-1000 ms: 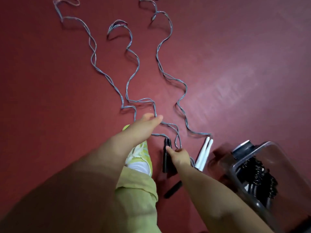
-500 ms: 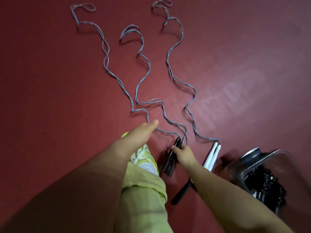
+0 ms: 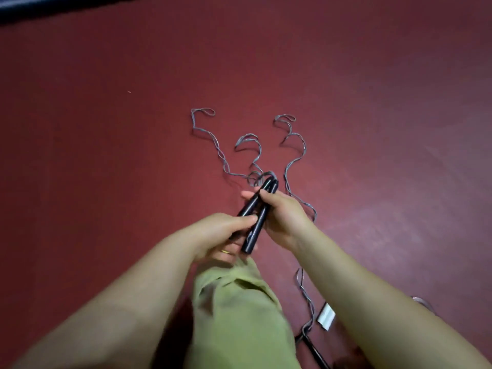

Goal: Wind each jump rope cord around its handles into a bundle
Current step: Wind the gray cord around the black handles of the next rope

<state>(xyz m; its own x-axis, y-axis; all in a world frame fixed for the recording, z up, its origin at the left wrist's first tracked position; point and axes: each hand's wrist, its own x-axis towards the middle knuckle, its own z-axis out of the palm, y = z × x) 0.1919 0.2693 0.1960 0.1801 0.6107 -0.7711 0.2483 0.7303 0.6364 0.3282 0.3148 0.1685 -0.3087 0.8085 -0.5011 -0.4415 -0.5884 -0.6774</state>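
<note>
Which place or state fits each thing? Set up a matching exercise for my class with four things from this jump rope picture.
Things:
1. black handles
2. white handles
3. grey cords
4. green trouser leg

Places or states:
A. lying in wavy lines on the red floor
B. gripped by the left hand and right hand
C. bottom middle, below the hands
D. on the floor beside the right forearm

Pairs: 1-B, 2-D, 3-A, 4-C

The floor is bare red on the left side and toward the far edge, so a hand could pass there freely. In the middle, three grey cords lie in wavy lines (they cross near the black handles). Near the right corner a white handle and one more black handle lie beside the green trouser leg.
</note>
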